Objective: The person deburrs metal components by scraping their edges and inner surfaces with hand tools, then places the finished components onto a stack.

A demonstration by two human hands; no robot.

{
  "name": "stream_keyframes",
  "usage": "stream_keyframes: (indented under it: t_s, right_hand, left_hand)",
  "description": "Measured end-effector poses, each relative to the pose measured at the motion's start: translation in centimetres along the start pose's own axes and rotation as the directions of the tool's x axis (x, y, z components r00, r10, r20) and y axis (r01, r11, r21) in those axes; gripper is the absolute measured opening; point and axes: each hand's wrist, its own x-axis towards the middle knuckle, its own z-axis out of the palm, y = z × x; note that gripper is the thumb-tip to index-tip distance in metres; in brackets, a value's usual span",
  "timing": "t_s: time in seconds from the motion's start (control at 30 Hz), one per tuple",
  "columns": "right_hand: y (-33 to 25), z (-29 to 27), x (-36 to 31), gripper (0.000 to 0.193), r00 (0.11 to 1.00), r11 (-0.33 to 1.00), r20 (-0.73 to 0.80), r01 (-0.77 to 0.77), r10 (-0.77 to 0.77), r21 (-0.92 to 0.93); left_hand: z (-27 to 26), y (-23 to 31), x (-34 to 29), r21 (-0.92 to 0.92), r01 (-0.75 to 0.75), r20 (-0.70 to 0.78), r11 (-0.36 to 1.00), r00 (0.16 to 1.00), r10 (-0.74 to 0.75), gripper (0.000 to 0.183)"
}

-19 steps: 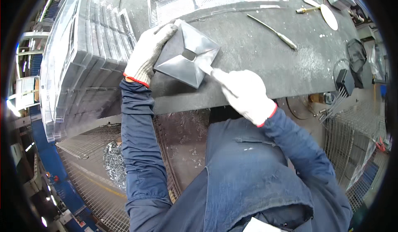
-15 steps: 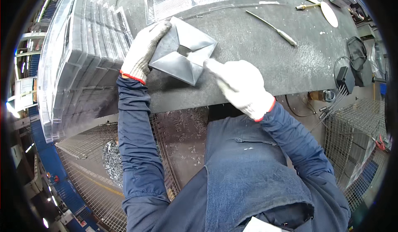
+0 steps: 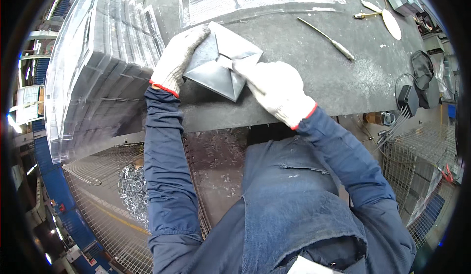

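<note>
A square grey part [image 3: 218, 80] with a shallow pyramid shape and a small hole near its middle is held tilted above the dark worktable [image 3: 294, 87]. My left hand [image 3: 181, 53], in a white knit glove with a red cuff, is closed on its upper left edge. My right hand [image 3: 278, 87], gloved the same way, is closed with its fingertips at the middle of the part. What those fingers hold, if anything, is too small to make out.
Stacked clear plastic trays [image 3: 108, 73] stand at the left. Another clear tray [image 3: 211, 2] lies at the far side. Farther right are a thin-shafted hand tool [image 3: 338, 48], a white oval piece [image 3: 391, 25] and a black bag [image 3: 422, 68]. Wire mesh baskets [image 3: 417, 151] stand below the table.
My right fingertips have moved from the part's right corner left to its middle. My left hand still holds the part, and the whole view has shifted slightly.
</note>
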Motion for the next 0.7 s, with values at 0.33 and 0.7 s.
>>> stream_keyframes:
  t_s: [0.33, 0.7]
  right_hand:
    - [0.8, -0.7, -0.2, 0.043, 0.999, 0.999, -0.013, 0.043, -0.044, -0.031]
    - [-0.8, -5.8, -4.1, 0.039, 0.774, 0.591, 0.043, -0.516, 0.631, 0.621]
  left_hand:
    - [0.2, 0.7, -1.2, 0.03, -0.01, 0.037, 1.0, 0.999, 0.009, 0.058]
    - [11.4, 2.5, -9.8, -0.668, -0.313, -0.542, 0.676, 0.826, -0.153, 0.047]
